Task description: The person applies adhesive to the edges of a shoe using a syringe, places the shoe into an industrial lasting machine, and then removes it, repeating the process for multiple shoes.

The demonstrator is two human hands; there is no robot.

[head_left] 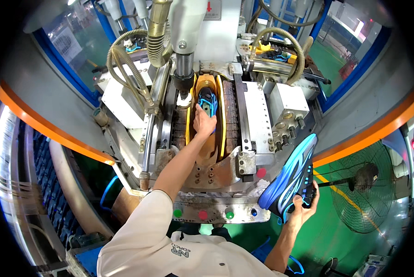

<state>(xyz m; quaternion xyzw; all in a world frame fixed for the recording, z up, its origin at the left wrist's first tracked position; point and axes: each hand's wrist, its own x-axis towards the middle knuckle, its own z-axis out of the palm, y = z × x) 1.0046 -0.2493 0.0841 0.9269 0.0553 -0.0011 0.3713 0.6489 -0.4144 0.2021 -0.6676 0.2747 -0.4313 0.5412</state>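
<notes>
Toward the back edge of a machine bed (257, 159), between two yellow-edged pads (223, 115), a black shoe with blue trim (208, 96) sits in a tan channel (210, 150) as a worker in a pale shirt (147, 221) reaches in over the front edge. The left hand (204, 122) is at the shoe's near end, index finger extended along it; whether the fingers grip it cannot be told. Just off the bed's front right corner, the right hand (303, 208) grips a blue-and-black shoe (290, 177), toe up and tilted, the thumb on one side and fingers wrapped around the other. Green, red and blue buttons (230, 215) line the bed's front edge. Beyond its right edge, a caged fan (364, 180) stands over a green floor (237, 231).
</notes>
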